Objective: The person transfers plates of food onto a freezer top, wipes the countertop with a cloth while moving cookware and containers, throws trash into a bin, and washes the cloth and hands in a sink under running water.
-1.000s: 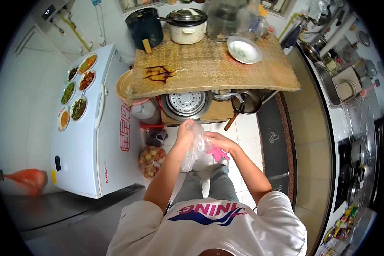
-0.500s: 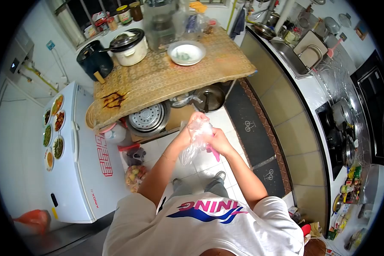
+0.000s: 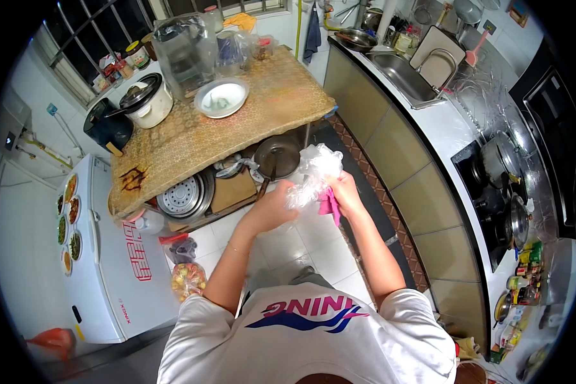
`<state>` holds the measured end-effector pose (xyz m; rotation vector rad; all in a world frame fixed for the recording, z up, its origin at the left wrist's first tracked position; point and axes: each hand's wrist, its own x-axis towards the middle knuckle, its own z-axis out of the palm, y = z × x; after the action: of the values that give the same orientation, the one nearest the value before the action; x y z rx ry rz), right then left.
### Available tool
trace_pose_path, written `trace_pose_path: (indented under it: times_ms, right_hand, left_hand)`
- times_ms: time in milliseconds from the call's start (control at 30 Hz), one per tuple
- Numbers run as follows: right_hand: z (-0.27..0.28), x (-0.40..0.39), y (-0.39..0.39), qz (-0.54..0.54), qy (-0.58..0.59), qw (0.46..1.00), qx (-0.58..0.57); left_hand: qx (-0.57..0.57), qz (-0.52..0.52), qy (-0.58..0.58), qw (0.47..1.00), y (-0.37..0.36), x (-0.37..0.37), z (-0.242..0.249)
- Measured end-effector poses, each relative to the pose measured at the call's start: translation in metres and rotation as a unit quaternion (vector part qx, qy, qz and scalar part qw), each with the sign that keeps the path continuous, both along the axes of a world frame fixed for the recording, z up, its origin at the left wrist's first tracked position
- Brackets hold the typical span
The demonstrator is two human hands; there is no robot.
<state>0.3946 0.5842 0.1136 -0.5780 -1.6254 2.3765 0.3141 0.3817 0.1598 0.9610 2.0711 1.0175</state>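
Note:
A crumpled clear plastic bag (image 3: 320,168) is bunched up between my hands, above the tiled floor. My left hand (image 3: 274,208) is closed on the bag's left edge, its fingertips partly hidden by the plastic. My right hand (image 3: 347,194) grips the bag's right side. A pink cloth (image 3: 329,206) hangs down from the same hand, and its upper part is hidden in the grasp.
Ahead stands a covered table (image 3: 262,96) with a white bowl (image 3: 221,98) and a rice cooker (image 3: 148,105). Pots sit on the shelf below. A white freezer (image 3: 109,269) is at left, a curved counter with a sink (image 3: 406,77) at right.
Both hands and the bag have shifted up, the right hand also to the right. The bag looks more bunched, and more pink cloth shows. My view has turned toward the right.

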Motion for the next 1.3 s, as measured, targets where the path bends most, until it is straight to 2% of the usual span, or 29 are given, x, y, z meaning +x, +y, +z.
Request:
trace_pose_path:
  times_ms: [67,100,133,167,200,233,267,300,333,400,433,467,500,533,600,667,700,733,800,833,900,967,1000,1067,1100,1167,1300]
  right_hand:
    - [0.014,0.005,0.015,-0.018,-0.041,0.991,0.125]
    - [0.008,0.005,0.024,-0.022,-0.04,0.991,0.124]
    - [0.0,0.003,0.034,-0.01,-0.071,0.973,0.218]
    - [-0.007,0.001,0.044,0.003,-0.101,0.946,0.308]
    - [-0.003,-0.002,0.053,-0.002,-0.102,0.946,0.308]
    - [0.008,-0.006,0.06,0.046,-0.123,0.923,0.361]
    - [0.019,-0.011,0.066,0.094,-0.145,0.894,0.414]
    - [0.04,-0.012,0.067,0.149,-0.141,0.907,0.367]
    - [0.05,-0.013,0.072,0.146,-0.142,0.907,0.368]
    - [0.059,-0.012,0.078,0.292,-0.079,0.88,0.367]
    - [0.056,-0.016,0.085,0.333,-0.037,0.858,0.39]
    - [0.054,-0.022,0.095,0.329,-0.038,0.859,0.391]
    - [0.063,-0.034,0.11,0.318,-0.031,0.881,0.35]
    - [0.067,-0.043,0.12,0.312,-0.02,0.899,0.306]
    - [0.062,-0.056,0.137,0.31,-0.042,0.899,0.306]
    - [0.069,-0.073,0.147,0.216,-0.03,0.945,0.246]
    - [0.04,-0.087,0.155,0.14,0.059,0.971,0.185]
    - [0.045,-0.094,0.162,0.137,0.058,0.972,0.184]
    - [0.059,-0.103,0.174,0.083,0.009,0.985,0.15]
    - [0.063,-0.112,0.181,0.061,0.001,0.989,0.134]
    - [0.054,-0.129,0.202,0.033,-0.018,0.988,0.148]
    - [0.041,-0.144,0.219,-0.021,-0.016,0.983,0.179]
    - [0.034,-0.152,0.227,-0.051,0.004,0.979,0.196]
    - [0.022,-0.167,0.25,-0.143,-0.022,0.904,0.401]
    - [0.029,-0.174,0.261,-0.139,-0.021,0.905,0.401]
    - [0.055,-0.182,0.279,-0.126,-0.137,0.759,0.624]
    - [0.069,-0.181,0.301,-0.082,-0.099,0.778,0.615]
  left_hand:
    - [0.008,0.0,0.026,1.0,0.012,0.001,0.023]
    - [0.015,-0.001,0.053,0.998,0.02,-0.001,0.034]
    - [0.015,-0.005,0.054,0.998,0.032,-0.005,0.041]
    - [0.053,-0.03,0.204,0.977,0.045,-0.011,0.048]
    - [0.091,-0.055,0.348,0.931,0.059,-0.019,0.056]
    - [0.139,-0.07,0.355,0.922,0.074,-0.027,0.069]
    - [0.141,-0.073,0.355,0.921,0.09,-0.041,0.071]
    - [0.182,-0.128,0.348,0.911,0.106,-0.056,0.07]
    - [0.222,-0.182,0.339,0.896,0.118,-0.068,0.069]
    - [0.236,-0.199,0.302,0.902,0.133,-0.077,0.064]
    - [0.274,-0.201,0.179,0.923,0.141,-0.082,0.055]
    - [0.307,-0.2,0.052,0.929,0.154,-0.092,0.043]
    - [0.335,-0.179,-0.16,0.911,0.178,-0.108,0.024]
    - [0.347,-0.149,-0.269,0.886,0.193,-0.118,0.006]
    - [0.32,-0.114,-0.481,0.808,0.209,-0.128,-0.037]
    - [0.312,-0.022,-0.535,0.785,0.245,-0.147,-0.105]
    - [0.372,-0.041,-0.413,0.83,0.233,-0.129,-0.055]
    - [0.37,-0.043,-0.415,0.83,0.238,-0.128,-0.053]
    - [0.404,-0.005,-0.521,0.752,0.252,-0.129,-0.051]
    - [0.398,0.034,-0.606,0.688,0.258,-0.131,-0.025]
    - [0.41,0.022,-0.606,0.681,0.273,-0.139,-0.009]
    - [0.399,-0.002,-0.487,0.777,0.297,-0.153,-0.008]
    - [0.397,-0.002,-0.488,0.777,0.308,-0.161,-0.016]
    - [0.307,-0.009,-0.372,0.876,0.332,-0.177,-0.032]
    - [0.308,-0.005,-0.37,0.876,0.344,-0.185,-0.026]
    - [0.327,0.005,-0.444,0.834,0.367,-0.2,-0.009]
    - [0.317,0.031,-0.405,0.857,0.376,-0.221,-0.005]
